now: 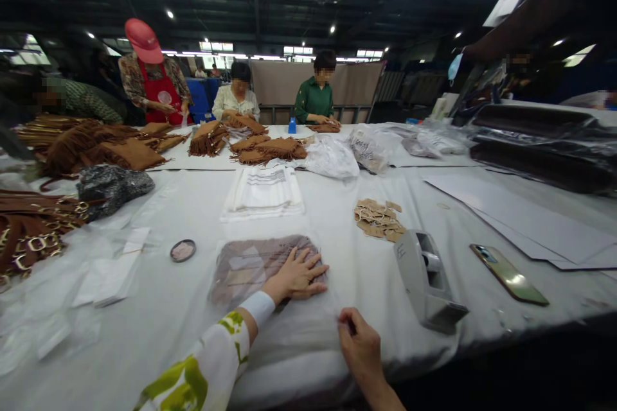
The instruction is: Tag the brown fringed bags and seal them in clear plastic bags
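Observation:
A clear plastic bag (289, 321) lies flat on the white-covered table with a flat brownish item (245, 250) inside it; pale slips or labels show through the film. My left hand (299, 274) rests on the bag's right part, palm down and fingers spread. Near the bag's lower right corner, my right hand (359, 340) is closed, thumb and fingers pinching what looks like the bag's loose edge. Above the bag sits a stack of printed clear bags (265, 189). Brown tags with strings (379, 218) are heaped to the upper right.
A grey tape dispenser (427, 279) and a phone (508, 274) are to the right, with white sheets (530, 218) behind. Left are a small round dish (183, 250), white slips (113, 273) and brown straps (38, 231). Several people work across the table behind brown fringed pieces (270, 149).

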The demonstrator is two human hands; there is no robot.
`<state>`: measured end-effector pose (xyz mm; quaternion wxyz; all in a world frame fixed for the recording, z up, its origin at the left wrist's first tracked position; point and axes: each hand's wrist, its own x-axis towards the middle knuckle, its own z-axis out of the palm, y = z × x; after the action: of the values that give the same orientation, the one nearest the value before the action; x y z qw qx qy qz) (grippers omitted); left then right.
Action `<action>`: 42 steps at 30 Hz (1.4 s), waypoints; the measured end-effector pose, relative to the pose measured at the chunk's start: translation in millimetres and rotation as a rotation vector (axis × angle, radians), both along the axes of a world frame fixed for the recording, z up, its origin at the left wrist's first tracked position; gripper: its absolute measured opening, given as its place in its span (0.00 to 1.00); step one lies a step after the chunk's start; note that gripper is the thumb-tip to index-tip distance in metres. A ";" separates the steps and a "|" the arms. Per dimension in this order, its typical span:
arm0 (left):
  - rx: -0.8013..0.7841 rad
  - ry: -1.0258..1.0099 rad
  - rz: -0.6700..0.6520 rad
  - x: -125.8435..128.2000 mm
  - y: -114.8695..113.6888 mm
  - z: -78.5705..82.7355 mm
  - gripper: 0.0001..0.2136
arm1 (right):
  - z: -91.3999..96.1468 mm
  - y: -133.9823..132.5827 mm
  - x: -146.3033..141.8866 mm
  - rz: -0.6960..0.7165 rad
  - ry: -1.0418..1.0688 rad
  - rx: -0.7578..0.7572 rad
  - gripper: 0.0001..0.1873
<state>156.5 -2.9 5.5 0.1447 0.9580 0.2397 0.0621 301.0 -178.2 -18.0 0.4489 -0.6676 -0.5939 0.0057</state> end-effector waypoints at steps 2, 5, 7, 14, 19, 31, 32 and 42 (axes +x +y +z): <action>0.026 -0.010 -0.009 -0.2 -3.1 -1.8 0.30 | -4.0 -13.9 0.2 0.036 -0.055 0.046 0.09; 0.057 -0.021 -0.004 1.8 -5.7 -2.0 0.31 | -10.6 -29.4 0.5 0.088 -0.123 0.107 0.11; 0.077 -0.019 -0.004 1.9 -7.5 2.2 0.32 | -14.7 -34.4 2.0 0.112 -0.152 0.106 0.11; 0.350 -0.026 0.208 -65.4 -76.4 3.5 0.33 | -22.0 -31.1 6.1 0.015 -0.177 0.017 0.13; 0.304 0.052 0.039 -196.8 -163.2 -37.5 0.32 | -18.3 -41.4 17.9 0.208 -0.168 -0.002 0.12; 0.312 -0.014 0.249 -296.8 -90.6 -40.7 0.37 | 1.4 19.4 63.2 0.527 -0.693 0.026 0.30; 0.301 -0.016 0.204 -289.0 -83.2 -40.4 0.38 | 3.0 25.1 58.8 0.578 -0.740 0.033 0.32; 0.328 -0.169 -0.167 -269.6 -40.9 -16.8 0.21 | 25.4 60.2 82.4 0.857 -0.585 0.084 0.21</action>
<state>-113.1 -43.8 -11.3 0.0110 0.9767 0.1328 0.1685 383.4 -117.9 7.4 0.2481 -0.3197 -0.9142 -0.0216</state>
